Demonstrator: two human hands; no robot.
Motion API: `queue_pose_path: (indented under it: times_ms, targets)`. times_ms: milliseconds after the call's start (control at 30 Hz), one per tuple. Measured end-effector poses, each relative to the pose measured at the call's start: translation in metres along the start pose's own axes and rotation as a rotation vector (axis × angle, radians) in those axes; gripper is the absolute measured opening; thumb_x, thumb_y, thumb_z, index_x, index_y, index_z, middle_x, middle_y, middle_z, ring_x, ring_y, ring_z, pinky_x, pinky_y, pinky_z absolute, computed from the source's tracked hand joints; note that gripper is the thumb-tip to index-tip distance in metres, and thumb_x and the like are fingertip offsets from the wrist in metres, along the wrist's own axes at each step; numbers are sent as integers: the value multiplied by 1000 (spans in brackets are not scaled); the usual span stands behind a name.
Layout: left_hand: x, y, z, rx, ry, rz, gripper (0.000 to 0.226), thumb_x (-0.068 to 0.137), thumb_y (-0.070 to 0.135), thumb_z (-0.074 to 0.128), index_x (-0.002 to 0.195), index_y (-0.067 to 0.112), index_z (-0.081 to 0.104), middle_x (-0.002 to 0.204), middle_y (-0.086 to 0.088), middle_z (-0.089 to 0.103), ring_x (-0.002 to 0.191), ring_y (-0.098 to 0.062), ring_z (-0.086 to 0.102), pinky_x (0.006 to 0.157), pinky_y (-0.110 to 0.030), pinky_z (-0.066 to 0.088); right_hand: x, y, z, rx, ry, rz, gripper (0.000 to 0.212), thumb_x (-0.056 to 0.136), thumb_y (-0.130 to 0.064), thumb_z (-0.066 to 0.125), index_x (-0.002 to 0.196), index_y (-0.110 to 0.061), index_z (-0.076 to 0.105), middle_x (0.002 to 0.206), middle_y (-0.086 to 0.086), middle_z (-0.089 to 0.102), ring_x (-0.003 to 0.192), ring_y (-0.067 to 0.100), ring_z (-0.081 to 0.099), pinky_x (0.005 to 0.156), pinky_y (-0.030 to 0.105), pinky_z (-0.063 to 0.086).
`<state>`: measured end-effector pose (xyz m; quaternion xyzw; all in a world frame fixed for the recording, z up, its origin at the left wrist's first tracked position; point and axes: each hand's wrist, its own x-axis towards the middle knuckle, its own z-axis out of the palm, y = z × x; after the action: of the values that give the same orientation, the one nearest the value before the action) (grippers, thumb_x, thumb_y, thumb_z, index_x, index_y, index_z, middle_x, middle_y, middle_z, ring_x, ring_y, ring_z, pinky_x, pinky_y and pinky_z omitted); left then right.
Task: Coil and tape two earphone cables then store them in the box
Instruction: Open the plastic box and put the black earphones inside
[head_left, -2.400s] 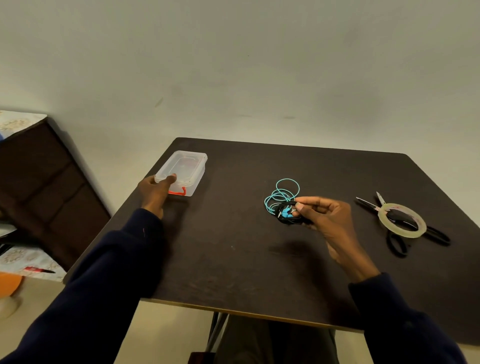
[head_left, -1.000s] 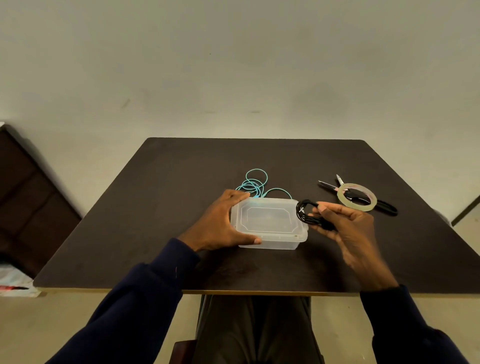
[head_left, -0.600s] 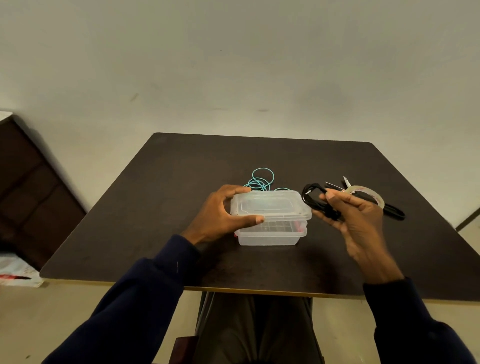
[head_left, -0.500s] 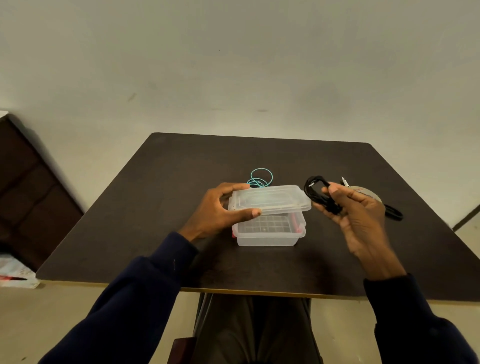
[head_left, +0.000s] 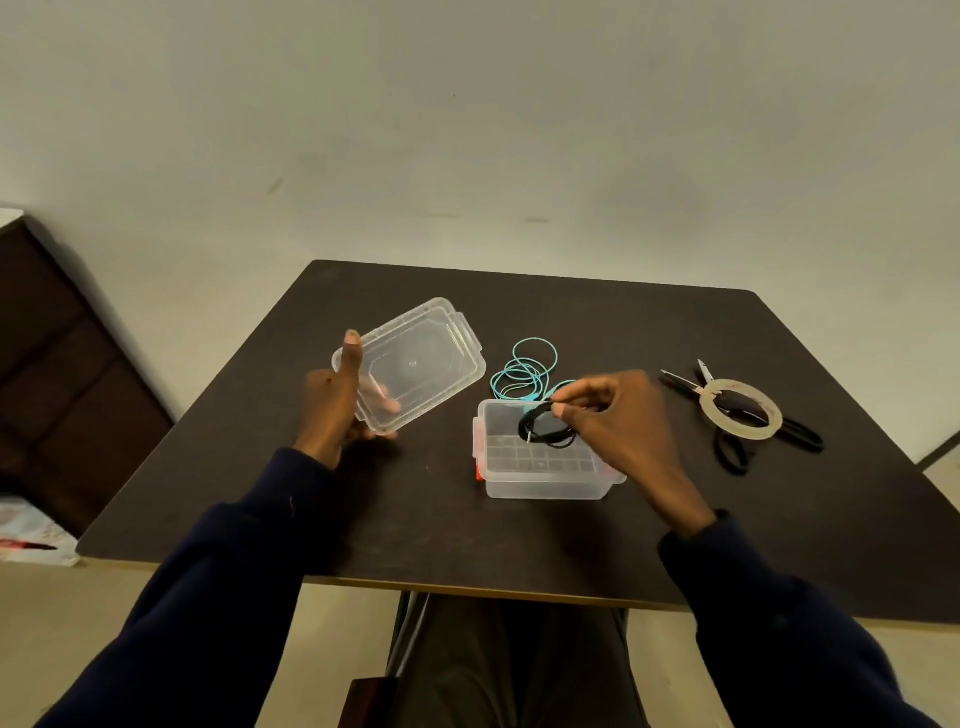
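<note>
A clear plastic box (head_left: 545, 480) stands uncovered on the dark table (head_left: 415, 519). My left hand (head_left: 332, 410) holds its clear lid (head_left: 415, 358) tilted in the air, left of the box. My right hand (head_left: 618, 421) pinches a coiled black earphone cable (head_left: 543, 428) just over the box's mouth, with the coil partly inside. A coiled teal earphone cable (head_left: 524, 371) lies on the table right behind the box.
A roll of clear tape (head_left: 740, 410) rests on black-handled scissors (head_left: 727, 447) at the right of the table. A dark cabinet (head_left: 62, 364) stands to the left, beyond the table's edge. My legs show under the near edge.
My left hand lifted the lid off the box and carried it left. My right hand brought the black coil from the right side down into the box mouth.
</note>
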<state>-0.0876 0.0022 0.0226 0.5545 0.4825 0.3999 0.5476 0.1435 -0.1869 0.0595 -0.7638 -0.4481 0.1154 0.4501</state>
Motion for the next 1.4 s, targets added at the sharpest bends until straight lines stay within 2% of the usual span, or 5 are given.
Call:
queue_pose_path:
  times_ms: [433,633,1067,1200,1400]
  targets:
    - [9,-16,-10,363,-48,-15,28,94,20,69,109,-3,68,98,-18,70,72,-21,67,48,-25,53,-1,1,38,-209,-105,137,19,80,-24,84,69,-25,69,72,-1,75,65,12,73,67,37,63]
    - [-2,-16,1,830,23,148,35,89,43,69,78,10,71,75,-8,69,71,-23,65,68,-37,56,1,6,40,-454,-134,104,28,82,-43,80,84,-15,78,76,0,74,67,12,67,61,26,53]
    - [6,-43,-6,921,32,212,51,83,68,57,107,23,66,115,-5,61,115,-26,50,91,-39,41,-10,-5,-4,-300,-124,17,4,89,-18,76,88,-15,78,66,-9,67,59,1,66,56,10,49]
    - [-9,-36,-3,729,-69,294,62,81,53,75,134,26,56,144,-2,49,134,-24,41,110,-45,38,-16,8,-35,-245,-82,-72,37,79,-22,84,114,-16,73,108,1,72,91,11,68,85,25,57]
    - [-21,-37,-4,755,-277,243,81,70,58,80,141,31,52,158,1,36,145,-26,29,117,-49,30,-11,33,-51,-112,-541,62,113,55,-47,88,153,-31,33,162,-1,31,145,25,36,114,43,40]
